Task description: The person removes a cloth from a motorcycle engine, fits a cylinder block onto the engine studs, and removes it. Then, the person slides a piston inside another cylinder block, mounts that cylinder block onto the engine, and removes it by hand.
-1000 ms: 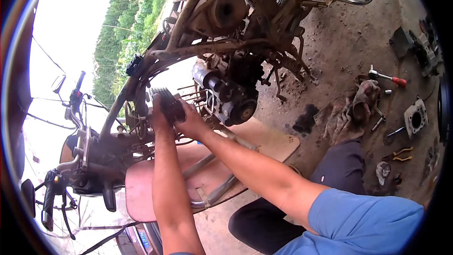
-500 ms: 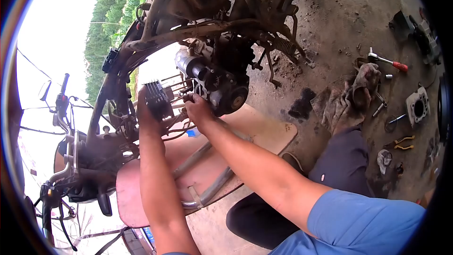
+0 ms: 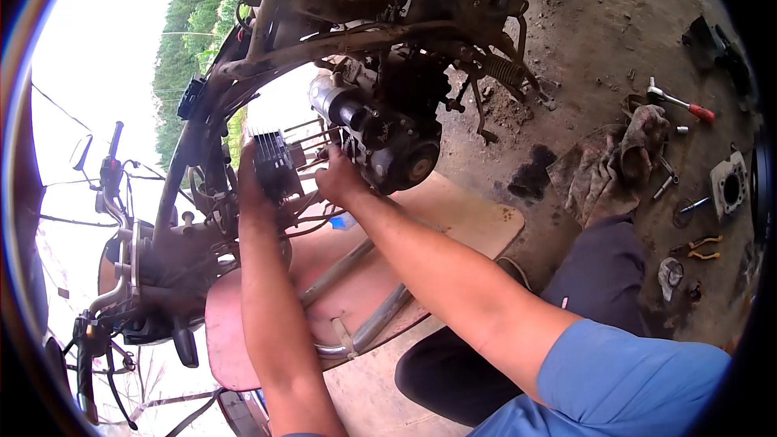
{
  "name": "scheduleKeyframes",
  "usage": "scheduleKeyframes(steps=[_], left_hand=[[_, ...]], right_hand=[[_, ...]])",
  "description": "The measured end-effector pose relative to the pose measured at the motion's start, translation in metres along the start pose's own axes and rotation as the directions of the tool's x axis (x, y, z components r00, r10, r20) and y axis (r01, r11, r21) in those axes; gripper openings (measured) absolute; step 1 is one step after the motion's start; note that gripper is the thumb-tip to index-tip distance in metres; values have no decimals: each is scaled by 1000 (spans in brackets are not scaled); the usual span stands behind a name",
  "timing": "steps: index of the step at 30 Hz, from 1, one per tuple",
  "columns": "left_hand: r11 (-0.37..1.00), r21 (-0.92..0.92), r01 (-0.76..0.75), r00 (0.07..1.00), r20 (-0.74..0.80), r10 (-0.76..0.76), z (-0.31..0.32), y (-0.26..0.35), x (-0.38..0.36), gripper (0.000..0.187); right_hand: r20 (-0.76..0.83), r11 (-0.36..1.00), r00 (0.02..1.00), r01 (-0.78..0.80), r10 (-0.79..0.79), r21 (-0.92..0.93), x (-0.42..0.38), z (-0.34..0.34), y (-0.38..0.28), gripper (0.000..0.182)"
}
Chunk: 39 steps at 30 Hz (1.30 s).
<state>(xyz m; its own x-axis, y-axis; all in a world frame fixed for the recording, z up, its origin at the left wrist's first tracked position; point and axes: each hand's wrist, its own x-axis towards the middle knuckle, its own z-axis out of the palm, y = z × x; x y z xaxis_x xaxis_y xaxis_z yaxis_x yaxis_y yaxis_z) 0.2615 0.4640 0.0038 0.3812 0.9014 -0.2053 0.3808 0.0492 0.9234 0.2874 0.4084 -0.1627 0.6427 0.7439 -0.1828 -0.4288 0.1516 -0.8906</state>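
Observation:
My left hand (image 3: 253,182) grips the finned engine cylinder (image 3: 276,163) from its left side, with its fingers partly hidden. Long studs (image 3: 312,142) run between the cylinder and the dark motorcycle engine (image 3: 392,142). My right hand (image 3: 340,178) is at the engine's opening beside the studs. Its fingers are bent together, and what they pinch, if anything, is too small to make out. Around the engine runs the motorcycle's dirty frame (image 3: 340,50). Below both forearms lies a pinkish board (image 3: 324,255) with metal tubes on it.
On the ground to the right are a dirty rag (image 3: 595,174), a red-handled ratchet (image 3: 684,103), a metal engine part (image 3: 728,186) with a round hole, and yellow-handled pliers (image 3: 704,248). The handlebar (image 3: 121,251) is at the left, a dark oil stain (image 3: 530,171) near the rag.
The whole view has shifted slightly, so most things appear a little further right. My left hand still holds the cylinder. The fingers of my right hand have changed their pose slightly near the studs.

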Motion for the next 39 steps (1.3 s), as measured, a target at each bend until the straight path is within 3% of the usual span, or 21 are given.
scheduleKeyframes(steps=[1,4,6,12,16,21,26,30,33,37,39], left_hand=[[1000,7,0,1000,6,0,0,0,3,35],[999,36,7,1000,-17,-6,2,-1,11,34],[999,38,-4,1000,-9,4,-1,0,15,34],[999,50,12,1000,7,-13,-3,2,18,33],[998,46,-34,999,39,32,3,0,19,31],[997,66,-41,998,45,38,12,5,13,30],[976,216,12,995,-101,10,26,10,-12,49],[958,240,161,982,-141,-129,30,17,-24,50],[956,244,163,984,-110,-140,38,20,-29,51],[945,262,196,979,-110,-172,23,26,-13,52],[963,215,161,976,107,-187,10,27,-2,47]], right_hand=[[-19,975,1000,14,-19,-221,-6,1,-5,45],[166,883,985,41,42,-468,-6,-14,-19,59],[190,826,982,120,-17,-550,-4,-20,-25,58],[153,927,983,-34,98,-373,6,-14,-21,57],[45,978,998,-42,52,-204,-5,-11,-4,50],[105,980,990,-72,92,-185,-3,-17,-10,63],[106,990,991,-69,83,-123,3,-17,-8,79],[82,991,994,-58,68,-123,5,-16,-6,89],[139,985,988,-51,74,-162,2,-24,-13,90],[180,996,982,-48,62,-80,-3,-30,-14,84],[170,994,983,-45,62,-101,-4,-31,-16,86]])
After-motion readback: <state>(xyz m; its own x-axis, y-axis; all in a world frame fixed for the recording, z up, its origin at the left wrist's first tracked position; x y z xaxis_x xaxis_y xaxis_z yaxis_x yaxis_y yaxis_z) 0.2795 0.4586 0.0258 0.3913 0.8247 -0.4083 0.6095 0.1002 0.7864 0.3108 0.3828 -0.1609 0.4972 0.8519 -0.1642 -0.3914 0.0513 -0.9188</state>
